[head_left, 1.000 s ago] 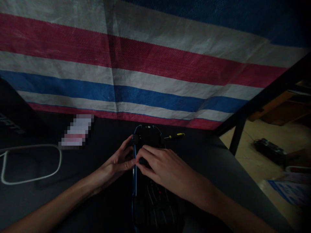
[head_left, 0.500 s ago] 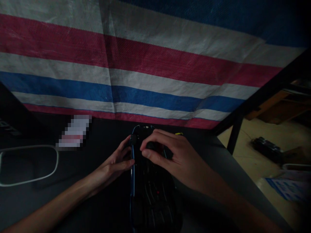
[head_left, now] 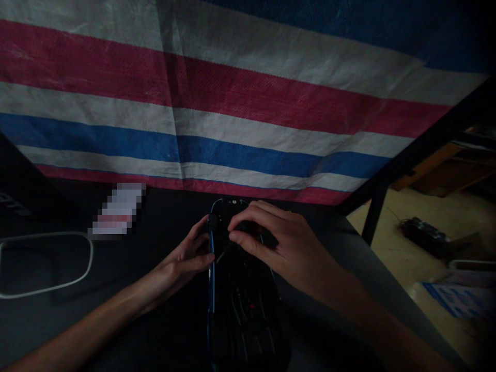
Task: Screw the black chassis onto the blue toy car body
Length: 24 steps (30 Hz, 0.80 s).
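A dark toy car (head_left: 248, 320) with blue edges lies underside up on the dark table, its far end away from me. My left hand (head_left: 189, 253) holds its left edge between the thumb and fingers. Over the far part of the car, my right hand (head_left: 267, 232) is closed round the black handle of a screwdriver (head_left: 256, 227). The thin metal shaft slants down to the left, over the car's underside near my left thumb. Whether the tip touches the car is too dark to tell.
A white cable loop (head_left: 92, 258) and a pixelated pale item (head_left: 120, 209) lie at the left. Striped sheeting (head_left: 232, 113) hangs behind the table (head_left: 329, 289). At the right, a black object (head_left: 424, 237) is on the floor.
My right hand has shifted slightly right and tilted the screwdriver, so its shaft now shows slanting left. The yellow thing beyond that hand is now mostly hidden. My left hand has stayed in place.
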{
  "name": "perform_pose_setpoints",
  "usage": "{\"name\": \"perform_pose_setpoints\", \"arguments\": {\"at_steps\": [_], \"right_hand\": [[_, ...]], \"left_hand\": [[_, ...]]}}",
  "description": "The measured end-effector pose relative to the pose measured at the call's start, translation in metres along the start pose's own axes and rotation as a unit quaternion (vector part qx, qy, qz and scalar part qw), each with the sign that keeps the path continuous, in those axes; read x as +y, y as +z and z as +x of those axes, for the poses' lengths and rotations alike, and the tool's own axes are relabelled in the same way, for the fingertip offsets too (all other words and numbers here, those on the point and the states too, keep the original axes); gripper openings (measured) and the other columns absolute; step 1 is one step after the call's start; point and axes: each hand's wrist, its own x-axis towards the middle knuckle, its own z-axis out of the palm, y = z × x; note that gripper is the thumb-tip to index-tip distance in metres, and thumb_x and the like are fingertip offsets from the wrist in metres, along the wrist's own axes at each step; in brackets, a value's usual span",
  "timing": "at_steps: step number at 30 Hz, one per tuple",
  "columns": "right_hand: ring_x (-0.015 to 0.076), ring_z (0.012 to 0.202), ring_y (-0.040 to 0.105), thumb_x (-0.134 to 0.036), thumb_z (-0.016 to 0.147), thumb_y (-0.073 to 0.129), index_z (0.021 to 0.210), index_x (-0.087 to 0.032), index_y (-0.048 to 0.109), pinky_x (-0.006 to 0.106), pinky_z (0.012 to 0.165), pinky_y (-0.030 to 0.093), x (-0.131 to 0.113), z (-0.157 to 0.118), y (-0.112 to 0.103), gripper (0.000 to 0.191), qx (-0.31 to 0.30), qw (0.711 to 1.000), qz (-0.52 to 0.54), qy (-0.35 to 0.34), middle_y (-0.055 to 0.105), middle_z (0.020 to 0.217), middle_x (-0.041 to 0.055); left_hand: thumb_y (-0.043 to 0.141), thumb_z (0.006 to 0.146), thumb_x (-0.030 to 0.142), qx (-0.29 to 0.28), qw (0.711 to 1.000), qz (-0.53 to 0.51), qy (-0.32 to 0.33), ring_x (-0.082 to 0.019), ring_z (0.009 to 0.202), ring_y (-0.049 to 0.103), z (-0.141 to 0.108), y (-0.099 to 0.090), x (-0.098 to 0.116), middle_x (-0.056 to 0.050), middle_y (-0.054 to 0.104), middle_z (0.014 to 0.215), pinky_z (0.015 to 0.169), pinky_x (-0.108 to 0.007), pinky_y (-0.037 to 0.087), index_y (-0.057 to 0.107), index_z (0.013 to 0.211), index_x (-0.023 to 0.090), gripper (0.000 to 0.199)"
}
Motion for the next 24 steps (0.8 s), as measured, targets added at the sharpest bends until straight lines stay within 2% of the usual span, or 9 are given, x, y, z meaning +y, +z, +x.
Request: {"name": "perform_pose_setpoints", "arguments": {"at_steps": [6, 12, 21, 24], "right_hand": [[0.0098, 0.092, 0.064, -0.027, 0.101, 0.063, 0.106, -0.019, 0.064, 0.022, 0.084, 0.048, -0.0021, -0.0013, -0.0004, 0.009, -0.014, 1.000, -0.015, -0.017, 0.067, 0.098, -0.0009], [0.0132, 0.108, 0.062, -0.022, 0.104, 0.056, 0.122, -0.016, 0.060, 0.026, 0.098, 0.048, -0.0058, -0.0001, -0.0031, 0.020, -0.041, 0.993, -0.068, -0.082, 0.069, 0.112, 0.0040], [0.0164, 0.101, 0.063, -0.027, 0.107, 0.048, 0.120, -0.017, 0.064, 0.032, 0.096, 0.047, -0.0044, 0.0024, 0.0018, 0.023, -0.021, 0.978, -0.154, -0.140, 0.071, 0.103, 0.0046], [0.0162, 0.094, 0.063, -0.033, 0.109, 0.045, 0.110, -0.017, 0.067, 0.032, 0.091, 0.045, -0.0041, 0.0015, 0.0044, 0.027, -0.024, 0.974, -0.176, -0.140, 0.072, 0.096, 0.0036]], "left_hand": [[0.071, 0.093, 0.019, -0.004, 1.000, 0.002, 0.006, -0.031, 0.143, 0.046, -0.0012, -0.0014, -0.0007, -0.005, 0.050, 0.156, 0.119, -0.050, 0.031, 0.032, 0.158, 0.042, 0.079], [0.069, 0.095, 0.020, 0.008, 1.000, 0.015, 0.002, -0.029, 0.146, 0.044, -0.0023, -0.0011, -0.0014, -0.003, 0.049, 0.157, 0.120, -0.046, 0.032, 0.031, 0.158, 0.044, 0.077], [0.070, 0.093, 0.025, 0.010, 1.000, 0.021, 0.018, -0.036, 0.153, 0.033, -0.0004, -0.0039, -0.0021, -0.003, 0.040, 0.166, 0.121, -0.053, 0.031, 0.033, 0.158, 0.043, 0.077], [0.072, 0.090, 0.029, -0.006, 0.999, 0.020, 0.036, -0.038, 0.152, 0.034, 0.0002, -0.0036, -0.0024, -0.004, 0.043, 0.165, 0.122, -0.054, 0.030, 0.038, 0.156, 0.040, 0.075]]}}
